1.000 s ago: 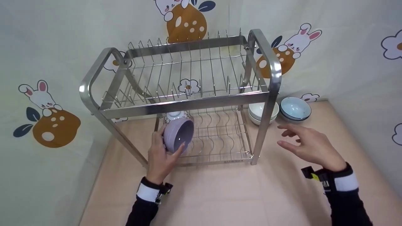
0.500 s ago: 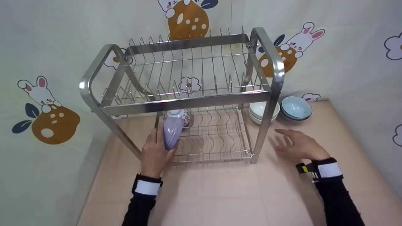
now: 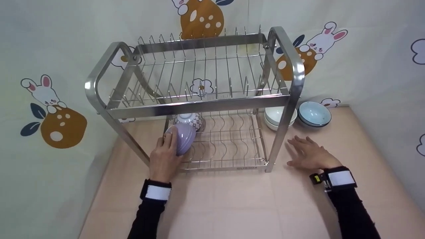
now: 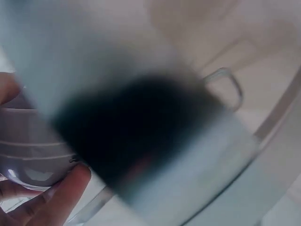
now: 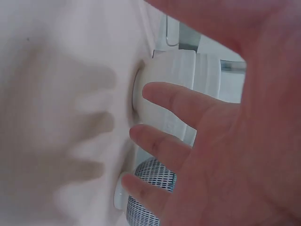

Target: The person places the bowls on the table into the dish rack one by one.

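Note:
In the head view my left hand [image 3: 164, 162] grips a lavender bowl [image 3: 186, 139] by its rim, at the front left of the dish rack's lower tier. The bowl is tipped, its outside turned to the camera and its inside hidden. Behind it a patterned bowl [image 3: 192, 120] sits bottom up on the lower tier. The left wrist view shows fingers round the lavender bowl [image 4: 33, 146]; a dark blur covers its middle. My right hand [image 3: 308, 154] is spread and holds nothing, in front of two stacked white bowls [image 3: 277, 116], which also show past its fingers in the right wrist view.
The two-tier metal dish rack [image 3: 199, 108] stands over the table [image 3: 232, 199], its upper wires and front bar above my left hand. Stacked light blue bowls [image 3: 315, 114] stand at the back right. A printed curtain [image 3: 49, 186] hangs behind and at the sides.
My left hand has turned the lavender bowl from showing its inside to showing its outside, staying at the lower tier. My right hand has moved slightly left and lowered, its fingers spreading.

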`<state>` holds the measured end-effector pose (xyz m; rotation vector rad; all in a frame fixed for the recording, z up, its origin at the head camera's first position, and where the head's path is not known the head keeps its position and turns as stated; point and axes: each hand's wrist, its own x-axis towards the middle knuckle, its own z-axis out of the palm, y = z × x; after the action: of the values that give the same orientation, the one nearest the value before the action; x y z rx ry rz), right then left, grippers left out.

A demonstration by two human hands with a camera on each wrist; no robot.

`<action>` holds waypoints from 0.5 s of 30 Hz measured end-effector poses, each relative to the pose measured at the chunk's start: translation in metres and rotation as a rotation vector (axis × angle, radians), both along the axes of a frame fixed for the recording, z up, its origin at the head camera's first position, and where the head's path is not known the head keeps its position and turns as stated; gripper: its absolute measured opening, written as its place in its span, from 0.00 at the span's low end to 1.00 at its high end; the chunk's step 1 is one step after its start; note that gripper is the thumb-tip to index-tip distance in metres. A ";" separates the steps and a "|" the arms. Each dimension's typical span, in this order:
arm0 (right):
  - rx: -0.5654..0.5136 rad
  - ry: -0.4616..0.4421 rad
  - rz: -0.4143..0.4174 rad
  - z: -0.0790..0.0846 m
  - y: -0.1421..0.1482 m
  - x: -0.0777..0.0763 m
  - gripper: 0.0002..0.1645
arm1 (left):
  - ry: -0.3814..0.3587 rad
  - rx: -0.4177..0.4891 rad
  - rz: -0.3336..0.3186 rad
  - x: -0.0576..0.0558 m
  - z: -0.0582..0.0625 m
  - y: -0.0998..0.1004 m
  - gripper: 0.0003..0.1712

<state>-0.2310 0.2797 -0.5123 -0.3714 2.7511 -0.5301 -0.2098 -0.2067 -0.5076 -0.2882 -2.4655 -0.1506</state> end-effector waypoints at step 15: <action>-0.012 -0.008 0.030 -0.003 0.004 -0.004 0.55 | -0.065 -0.148 0.039 -0.002 -0.010 0.000 0.58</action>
<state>-0.2352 0.2833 -0.5154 -0.4125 2.7317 -0.5393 -0.2120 -0.2066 -0.5177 -0.3022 -2.5497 0.0396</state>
